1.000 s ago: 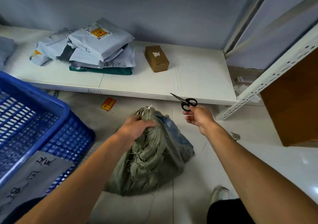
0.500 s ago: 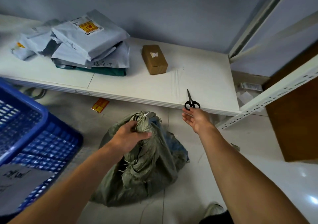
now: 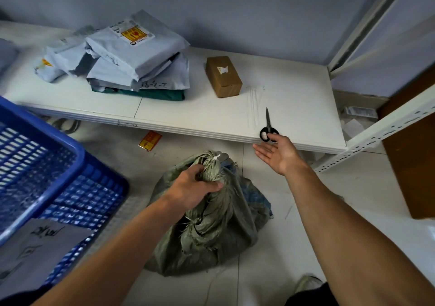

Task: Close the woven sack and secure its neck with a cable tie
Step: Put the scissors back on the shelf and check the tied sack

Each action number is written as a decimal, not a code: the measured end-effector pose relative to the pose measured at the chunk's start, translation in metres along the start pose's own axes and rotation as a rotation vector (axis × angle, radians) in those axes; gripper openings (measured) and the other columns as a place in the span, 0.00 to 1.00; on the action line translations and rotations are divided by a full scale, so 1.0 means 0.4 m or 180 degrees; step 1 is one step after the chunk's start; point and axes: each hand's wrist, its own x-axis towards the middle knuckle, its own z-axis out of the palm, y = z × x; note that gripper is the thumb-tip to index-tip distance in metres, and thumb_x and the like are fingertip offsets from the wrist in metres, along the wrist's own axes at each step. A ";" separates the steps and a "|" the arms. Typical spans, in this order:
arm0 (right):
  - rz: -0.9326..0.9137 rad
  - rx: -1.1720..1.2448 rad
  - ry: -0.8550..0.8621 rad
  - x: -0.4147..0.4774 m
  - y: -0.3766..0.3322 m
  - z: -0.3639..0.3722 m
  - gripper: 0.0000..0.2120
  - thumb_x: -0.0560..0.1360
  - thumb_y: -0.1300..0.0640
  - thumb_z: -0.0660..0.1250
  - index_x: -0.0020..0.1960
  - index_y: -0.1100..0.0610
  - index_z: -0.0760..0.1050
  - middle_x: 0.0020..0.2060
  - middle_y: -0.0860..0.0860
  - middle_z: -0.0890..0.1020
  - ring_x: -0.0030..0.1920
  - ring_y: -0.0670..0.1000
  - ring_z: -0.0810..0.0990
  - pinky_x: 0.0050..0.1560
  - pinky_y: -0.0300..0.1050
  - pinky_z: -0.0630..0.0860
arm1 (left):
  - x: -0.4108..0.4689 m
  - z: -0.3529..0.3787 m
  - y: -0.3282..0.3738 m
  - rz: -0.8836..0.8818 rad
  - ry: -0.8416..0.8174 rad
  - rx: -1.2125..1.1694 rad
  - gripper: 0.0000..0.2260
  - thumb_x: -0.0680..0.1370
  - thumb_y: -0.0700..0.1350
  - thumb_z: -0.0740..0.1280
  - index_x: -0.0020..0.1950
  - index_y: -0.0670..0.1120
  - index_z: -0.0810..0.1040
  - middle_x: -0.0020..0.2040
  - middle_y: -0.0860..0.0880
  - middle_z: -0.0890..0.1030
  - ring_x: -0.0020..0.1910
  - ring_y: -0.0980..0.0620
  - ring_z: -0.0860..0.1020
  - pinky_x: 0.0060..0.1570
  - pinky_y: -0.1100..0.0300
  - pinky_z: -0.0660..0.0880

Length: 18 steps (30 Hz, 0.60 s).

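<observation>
A grey-green woven sack (image 3: 219, 230) sits on the tiled floor, its neck bunched upward. A white cable tie (image 3: 216, 158) circles the top of the neck. My left hand (image 3: 190, 189) is shut around the neck just below the tie. My right hand (image 3: 279, 154) hovers palm-up with fingers apart at the shelf's front edge, its fingertips just touching the handles of black scissors (image 3: 268, 126). The scissors lie on the white shelf (image 3: 294, 108), blades pointing away from me. Several spare cable ties (image 3: 254, 103) lie on the shelf beside the scissors.
A blue plastic crate (image 3: 47, 178) stands at the left on the floor. On the shelf are a pile of grey mailer bags (image 3: 131, 54) and a small brown box (image 3: 223, 76). A white perforated shelf post (image 3: 386, 129) rises at the right. A yellow label (image 3: 150, 140) lies on the floor.
My right hand carried the scissors to the shelf, laid them down and let go, its fingers now spread. My left hand has kept its grip on the sack's neck.
</observation>
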 end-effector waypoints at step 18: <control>-0.0158 -0.2775 -0.0653 -0.267 0.082 0.060 0.09 0.81 0.55 0.64 0.54 0.59 0.80 0.43 0.54 0.87 0.40 0.52 0.85 0.50 0.48 0.80 | -0.155 0.014 0.000 0.0218 -0.0277 0.0164 0.08 0.76 0.46 0.75 0.45 0.51 0.76 0.43 0.52 0.81 0.40 0.59 0.78 0.36 0.65 0.72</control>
